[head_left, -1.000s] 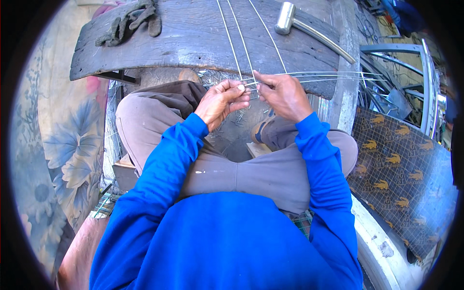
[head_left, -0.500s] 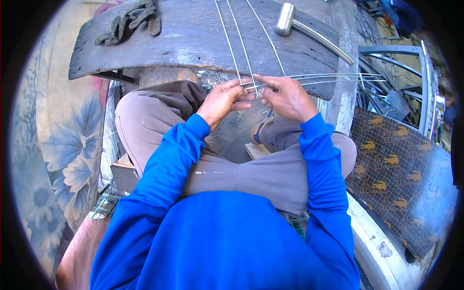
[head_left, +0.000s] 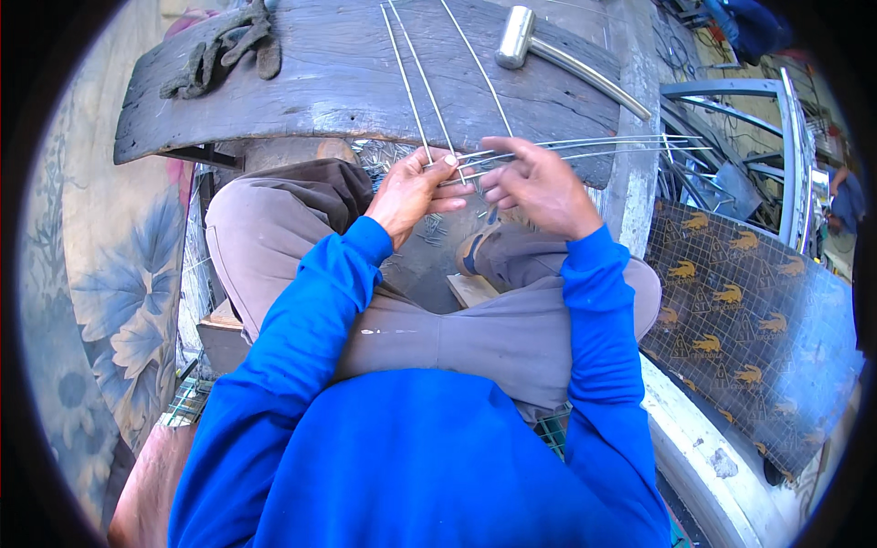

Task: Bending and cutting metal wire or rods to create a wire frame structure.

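Remote insp., head view: I log dark gridded board (head_left: 786,342) at R, w/ repeated yellow crocodile logos (head_left: 728,293), faint triangular emblems (head_left: 751,324); adj. small lettering (head_left: 755,335) too blurred for me to read reliably.

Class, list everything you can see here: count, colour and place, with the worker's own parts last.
Bench: one, dark, top centre
Rods: at least five, silvery, upper centre
Hammer: one, silver, bench's right
Gloves: count unclear, dark grey, bench's left
Clippings: many, silvery, centre ground
Wood block: one, pale, centre ground
Floral cloth: one, beige and blue-grey, left
Patterned sheet: one, dark with gold motifs, right
Metal framework: count unclear, grey-blue, upper right
Other person: one, blue clothing, far right edge
Trousers: one pair, grey-brown, centre
Top: one, bright blue, lower centre
Left hand: one, bare, pinching the rods
Right hand: one, bare, beside the rods
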Demonstrator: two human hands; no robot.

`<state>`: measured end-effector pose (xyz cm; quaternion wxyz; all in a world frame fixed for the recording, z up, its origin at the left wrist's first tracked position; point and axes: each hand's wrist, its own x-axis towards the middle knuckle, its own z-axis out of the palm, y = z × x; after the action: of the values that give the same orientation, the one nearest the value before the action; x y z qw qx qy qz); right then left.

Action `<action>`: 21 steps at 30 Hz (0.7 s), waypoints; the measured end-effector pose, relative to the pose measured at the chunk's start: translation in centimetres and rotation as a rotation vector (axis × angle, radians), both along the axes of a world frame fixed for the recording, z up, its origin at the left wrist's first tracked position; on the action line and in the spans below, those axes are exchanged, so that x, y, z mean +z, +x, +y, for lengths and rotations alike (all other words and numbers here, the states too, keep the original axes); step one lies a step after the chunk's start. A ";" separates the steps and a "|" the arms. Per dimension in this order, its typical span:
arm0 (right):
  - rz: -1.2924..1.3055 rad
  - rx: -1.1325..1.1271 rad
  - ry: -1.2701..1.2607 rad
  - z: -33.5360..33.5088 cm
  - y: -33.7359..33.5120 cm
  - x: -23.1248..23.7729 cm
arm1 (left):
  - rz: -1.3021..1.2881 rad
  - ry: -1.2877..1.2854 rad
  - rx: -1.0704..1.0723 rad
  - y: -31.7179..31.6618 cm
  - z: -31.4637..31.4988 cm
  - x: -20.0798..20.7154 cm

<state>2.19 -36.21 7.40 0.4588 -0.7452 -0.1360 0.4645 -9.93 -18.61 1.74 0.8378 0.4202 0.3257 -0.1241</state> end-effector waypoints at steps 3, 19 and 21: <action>-0.173 -0.082 -0.079 -1.9 1.7 1.3 | 0.018 0.001 0.012 0.0 -0.1 0.0; -0.438 -0.205 -0.236 -2.6 -1.0 -2.1 | 0.008 -0.051 0.046 0.2 -0.3 -0.3; -0.341 -0.248 -0.179 -2.9 -0.9 -2.9 | 0.003 -0.048 0.047 0.2 -0.4 -0.3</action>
<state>1.27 -39.07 4.52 0.4148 -0.8615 -0.0772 0.2824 -9.70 -18.97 1.40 0.8498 0.3919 0.3339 -0.1128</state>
